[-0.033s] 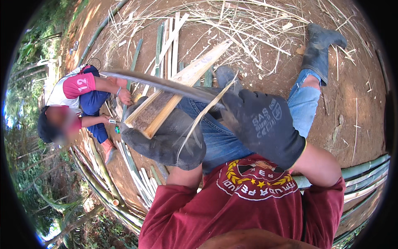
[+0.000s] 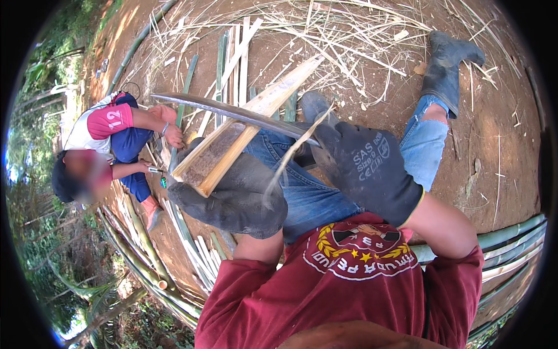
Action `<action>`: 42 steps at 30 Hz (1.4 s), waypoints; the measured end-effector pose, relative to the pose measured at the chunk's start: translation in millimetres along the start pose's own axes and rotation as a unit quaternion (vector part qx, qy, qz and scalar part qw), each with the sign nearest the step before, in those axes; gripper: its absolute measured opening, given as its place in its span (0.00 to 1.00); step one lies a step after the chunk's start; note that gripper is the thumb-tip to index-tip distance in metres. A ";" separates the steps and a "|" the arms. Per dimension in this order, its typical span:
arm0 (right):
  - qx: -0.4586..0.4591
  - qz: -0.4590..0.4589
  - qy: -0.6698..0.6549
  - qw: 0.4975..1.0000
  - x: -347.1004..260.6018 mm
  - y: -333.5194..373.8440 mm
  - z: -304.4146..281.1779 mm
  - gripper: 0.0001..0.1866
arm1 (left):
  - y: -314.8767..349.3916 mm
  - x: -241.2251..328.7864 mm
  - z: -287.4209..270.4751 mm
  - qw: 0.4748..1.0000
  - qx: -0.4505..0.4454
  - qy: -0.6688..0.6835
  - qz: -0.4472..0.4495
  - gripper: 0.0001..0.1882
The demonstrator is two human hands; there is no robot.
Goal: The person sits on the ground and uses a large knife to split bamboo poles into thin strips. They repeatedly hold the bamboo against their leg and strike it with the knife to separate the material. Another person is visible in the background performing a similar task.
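Observation:
My left hand (image 2: 238, 195), in a dark work glove, is closed around the near end of a split bamboo piece (image 2: 273, 99) with a hollow inner face. The piece points away and to the right. In my right hand (image 2: 363, 166), gloved too, is the handle of a machete, mostly hidden by the fingers. Its long machete blade (image 2: 232, 112) crosses the bamboo, the tip reaching out to the left. A thin curled bamboo strip (image 2: 293, 148) hangs by the blade close to my right hand; whether it is still joined to anything I cannot tell.
A co-worker (image 2: 116, 128) crouches at the left, holding a small object. Bamboo slats (image 2: 235, 64) lie ahead, with a heap of shavings (image 2: 349, 41) beyond. Bamboo poles (image 2: 511, 238) lie at the right and more poles (image 2: 139, 244) at the lower left. My boot (image 2: 444, 70) rests far right.
My right hand has shifted slightly left and away, and the blade has turned a little, its tip now farther right and higher. The bamboo in my left hand has barely moved.

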State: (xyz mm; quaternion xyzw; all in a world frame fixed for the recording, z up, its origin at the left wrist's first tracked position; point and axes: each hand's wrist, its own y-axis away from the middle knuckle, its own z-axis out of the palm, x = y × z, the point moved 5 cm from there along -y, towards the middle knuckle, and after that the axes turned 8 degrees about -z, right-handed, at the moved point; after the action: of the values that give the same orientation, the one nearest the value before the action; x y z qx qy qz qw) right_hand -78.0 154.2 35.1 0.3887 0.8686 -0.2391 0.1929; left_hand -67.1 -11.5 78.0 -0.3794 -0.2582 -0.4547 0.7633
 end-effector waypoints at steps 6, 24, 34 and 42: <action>0.074 0.001 -0.067 0.995 -5.1 -4.9 18.6 0.13 | 4.8 9.5 -10.6 0.984 0.092 -0.132 0.077 0.31; -0.066 0.081 -0.036 0.994 35.2 -12.7 63.3 0.18 | -21.8 -0.7 8.9 0.983 0.111 -0.097 0.112 0.24; 0.037 0.191 -0.013 0.981 184.4 -12.7 192.8 0.14 | -58.2 20.1 -17.0 0.975 0.101 -0.165 0.106 0.28; 0.047 0.100 -0.073 0.991 153.0 -21.1 178.8 0.18 | -85.9 23.3 -38.9 0.968 0.161 -0.156 0.113 0.37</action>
State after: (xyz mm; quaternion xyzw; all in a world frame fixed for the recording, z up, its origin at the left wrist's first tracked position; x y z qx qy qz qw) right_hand -162.9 130.0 -184.1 0.4637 0.7969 -0.2872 0.2599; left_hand -131.1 -80.5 102.3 -0.3446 -0.3993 -0.2534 0.8109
